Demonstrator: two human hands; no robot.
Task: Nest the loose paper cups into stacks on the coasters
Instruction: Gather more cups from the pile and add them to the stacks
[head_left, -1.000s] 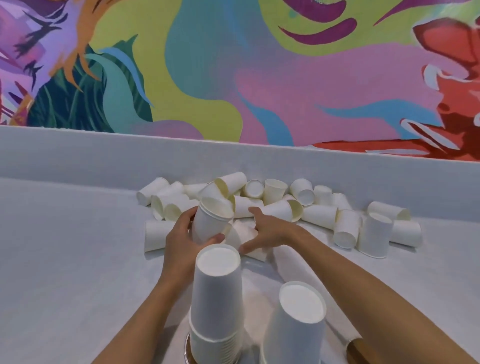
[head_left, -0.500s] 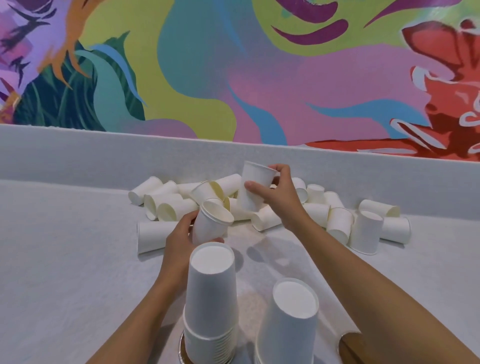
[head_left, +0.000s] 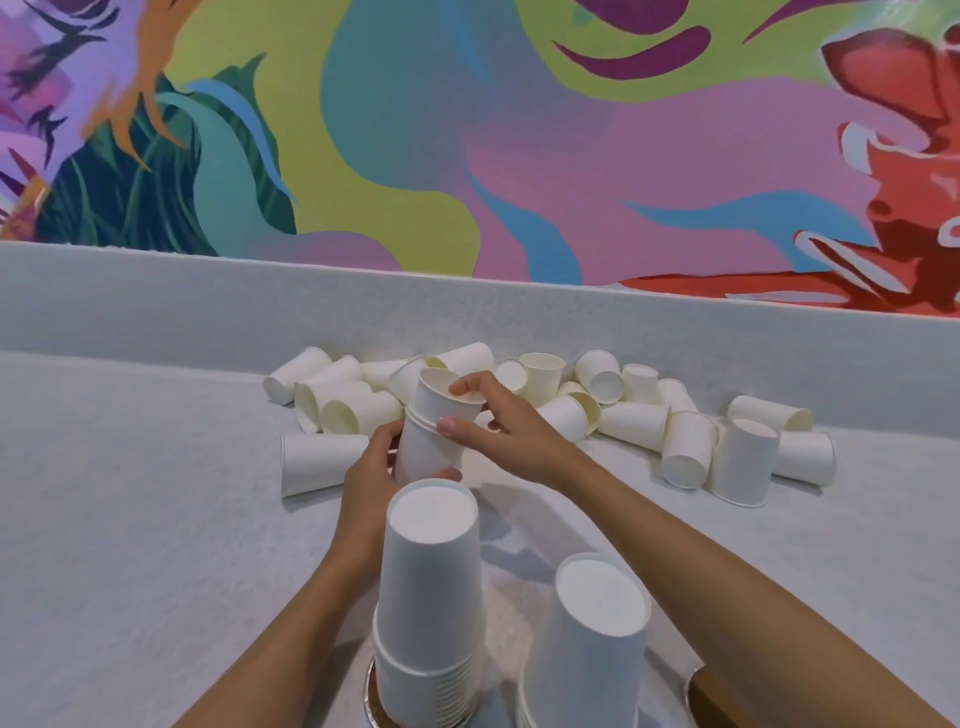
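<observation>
Left hand (head_left: 370, 470): curled round the lower cup (head_left: 428, 454), which is held mouth up and slightly tilted above the counter (head_left: 130, 519).
Right hand (head_left: 501, 431): the upper cup (head_left: 441, 397) is pinched near its rim between thumb and fingers and is seated partly inside the lower cup.
Loose cups (head_left: 634, 423): scattered on the counter just beyond both hands, most lying on their sides, a few upside down right of the right hand.
Tall stack (head_left: 431, 587): stood upside down just nearer than the left hand, on a round coaster (head_left: 370, 688).
Second stack (head_left: 587, 654): set upside down below the right forearm, its base cut off by the frame.
</observation>
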